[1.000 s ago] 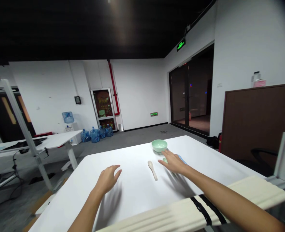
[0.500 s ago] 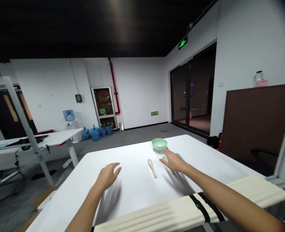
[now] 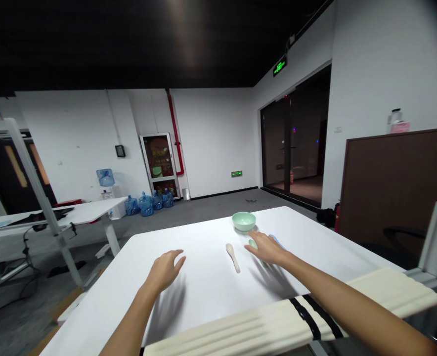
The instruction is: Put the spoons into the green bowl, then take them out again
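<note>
Near the far edge of the white table [image 3: 203, 287] stands a pale green bowl [image 3: 244, 222]. A beige spoon [image 3: 233, 258] lies on the tabletop between my hands, its bowl end pointing away from me. My right hand [image 3: 266, 247] hovers over a green spoon [image 3: 253, 244], which it partly hides; the fingers are apart and hold nothing. Just beyond that hand a blue object [image 3: 277, 241] shows in part, its kind hidden. Over the left part of the table my left hand [image 3: 165, 271] is raised, thumb and fingers apart, with nothing in it.
A cream padded strip [image 3: 233, 331] with black bands runs along the table's near edge, beneath my right forearm. At the left stands another white table [image 3: 92, 210] with a metal post. Blue water bottles [image 3: 146, 204] sit by the far wall, and a brown cabinet [image 3: 396, 188] is at the right.
My right hand has shifted very slightly, showing a bit more of the blue object behind it. The left hand, bowl and spoons stay where they were.
</note>
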Demonstrator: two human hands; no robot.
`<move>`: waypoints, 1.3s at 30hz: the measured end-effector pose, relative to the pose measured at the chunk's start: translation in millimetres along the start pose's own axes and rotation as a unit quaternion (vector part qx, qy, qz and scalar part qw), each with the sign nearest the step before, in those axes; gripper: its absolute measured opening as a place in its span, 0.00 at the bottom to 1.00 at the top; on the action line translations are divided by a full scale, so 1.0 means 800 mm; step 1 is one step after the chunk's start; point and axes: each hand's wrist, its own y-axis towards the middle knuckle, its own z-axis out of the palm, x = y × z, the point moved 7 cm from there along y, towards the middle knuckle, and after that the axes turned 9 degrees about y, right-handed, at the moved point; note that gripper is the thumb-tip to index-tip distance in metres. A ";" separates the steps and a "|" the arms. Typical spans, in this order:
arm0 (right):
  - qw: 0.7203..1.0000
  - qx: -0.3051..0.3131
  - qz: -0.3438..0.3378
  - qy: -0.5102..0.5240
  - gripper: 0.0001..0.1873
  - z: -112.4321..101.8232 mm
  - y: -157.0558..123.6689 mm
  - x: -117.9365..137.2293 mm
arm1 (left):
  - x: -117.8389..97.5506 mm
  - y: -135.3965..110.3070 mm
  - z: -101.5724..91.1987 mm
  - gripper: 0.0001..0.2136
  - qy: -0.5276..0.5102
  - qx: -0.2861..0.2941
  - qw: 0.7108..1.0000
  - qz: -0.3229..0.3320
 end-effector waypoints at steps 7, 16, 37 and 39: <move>1.000 0.004 -0.005 0.009 0.36 0.003 0.000 0.000 | 0.000 0.002 0.002 0.25 0.003 -0.004 1.000 0.002; 1.000 0.011 -0.021 0.003 0.34 0.007 -0.001 0.004 | 0.001 0.003 0.003 0.25 0.002 -0.004 1.000 0.001; 1.000 0.010 0.002 -0.021 0.26 -0.002 0.013 0.016 | 0.001 0.002 0.002 0.25 0.004 -0.008 1.000 0.002; 0.999 0.014 -0.003 -0.037 0.25 -0.002 0.023 0.025 | 0.002 0.002 0.002 0.24 0.004 -0.008 1.000 0.001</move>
